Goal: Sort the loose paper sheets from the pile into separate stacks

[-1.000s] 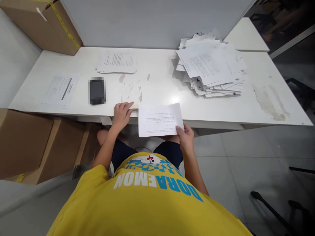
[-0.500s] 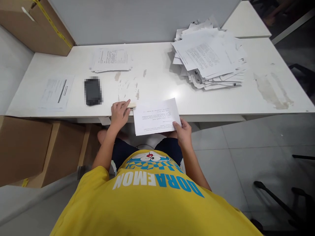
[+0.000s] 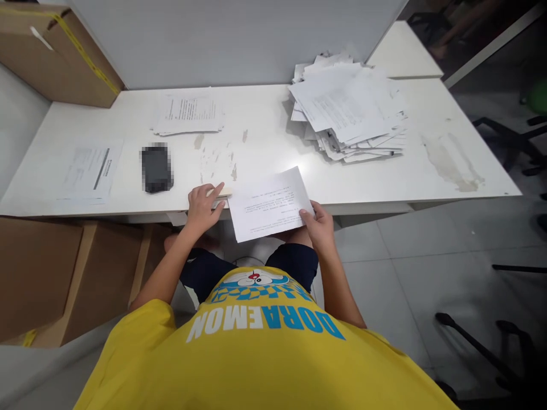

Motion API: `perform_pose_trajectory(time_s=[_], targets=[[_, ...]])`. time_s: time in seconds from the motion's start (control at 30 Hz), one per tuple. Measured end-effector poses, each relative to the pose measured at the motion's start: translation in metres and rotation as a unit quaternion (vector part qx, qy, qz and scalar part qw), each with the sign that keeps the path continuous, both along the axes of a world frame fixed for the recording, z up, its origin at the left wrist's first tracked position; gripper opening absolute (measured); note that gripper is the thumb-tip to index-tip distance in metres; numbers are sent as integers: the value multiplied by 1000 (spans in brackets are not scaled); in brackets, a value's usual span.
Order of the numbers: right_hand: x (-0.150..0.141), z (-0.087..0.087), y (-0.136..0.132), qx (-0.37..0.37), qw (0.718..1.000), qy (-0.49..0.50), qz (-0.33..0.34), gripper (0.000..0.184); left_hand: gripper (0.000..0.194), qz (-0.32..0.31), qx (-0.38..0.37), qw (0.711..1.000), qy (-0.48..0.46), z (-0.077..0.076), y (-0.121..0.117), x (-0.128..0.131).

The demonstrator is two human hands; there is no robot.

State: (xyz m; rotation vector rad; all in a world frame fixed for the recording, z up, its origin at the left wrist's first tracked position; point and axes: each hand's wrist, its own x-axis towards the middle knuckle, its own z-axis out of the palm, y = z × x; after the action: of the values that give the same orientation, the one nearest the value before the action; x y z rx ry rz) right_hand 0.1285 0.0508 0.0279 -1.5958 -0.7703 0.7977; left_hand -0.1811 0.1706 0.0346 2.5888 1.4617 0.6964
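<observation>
My left hand (image 3: 204, 208) is closed around a small cream-coloured stapler (image 3: 222, 193) near the desk's front edge, fingers over its top and the thumb at its near side. The stapler's front end meets the left edge of a printed paper (image 3: 270, 206); whether the paper sits between its jaws I cannot tell. My right hand (image 3: 319, 226) pinches the paper by its lower right side, thumb on top and the fingers hidden underneath. The paper is tilted and juts over the desk edge above my lap. Whether it is one sheet or more is unclear.
A tall, messy paper pile (image 3: 348, 111) stands at the back right of the white desk (image 3: 256, 148). Further left are a neater paper stack (image 3: 188, 114), a blurred black object (image 3: 156, 167) and a flat sheet (image 3: 91, 171). Cardboard boxes (image 3: 105, 267) stand at the left.
The view has shifted slightly. The paper has turned a little, its right side tipping up and away from me. Both hands keep their holds on the stapler and the paper.
</observation>
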Motion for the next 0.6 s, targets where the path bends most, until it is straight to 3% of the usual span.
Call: perform_pose_trajectory(time_s=[0.07,0.17,0.27,0.33,0.4,0.47,0.53,0.6], targets=[[12,7,8,19,999,-23,-16,32,52,0,2,1000,-9,-1,1,-1],[43,18,38,98,993,19,-60,31,53,-11,11,1000,-19,-2,-1,-1],[87,25,89,174,975,65,-124,29,56,-16,47,998,-28,3,-9,-2],[115,25,129,173,959,97,-204,28,55,23,79,996,-38,8,-11,-14],[137,23,165,158,943,119,-269,29,53,100,108,988,-49,14,-6,-43],[151,21,193,119,946,117,-279,27,54,192,127,971,-65,18,4,-91],[157,21,207,94,957,109,-251,18,59,275,147,945,-95,19,14,-150],[155,21,206,48,966,82,-241,7,67,319,139,931,-114,14,17,-206]])
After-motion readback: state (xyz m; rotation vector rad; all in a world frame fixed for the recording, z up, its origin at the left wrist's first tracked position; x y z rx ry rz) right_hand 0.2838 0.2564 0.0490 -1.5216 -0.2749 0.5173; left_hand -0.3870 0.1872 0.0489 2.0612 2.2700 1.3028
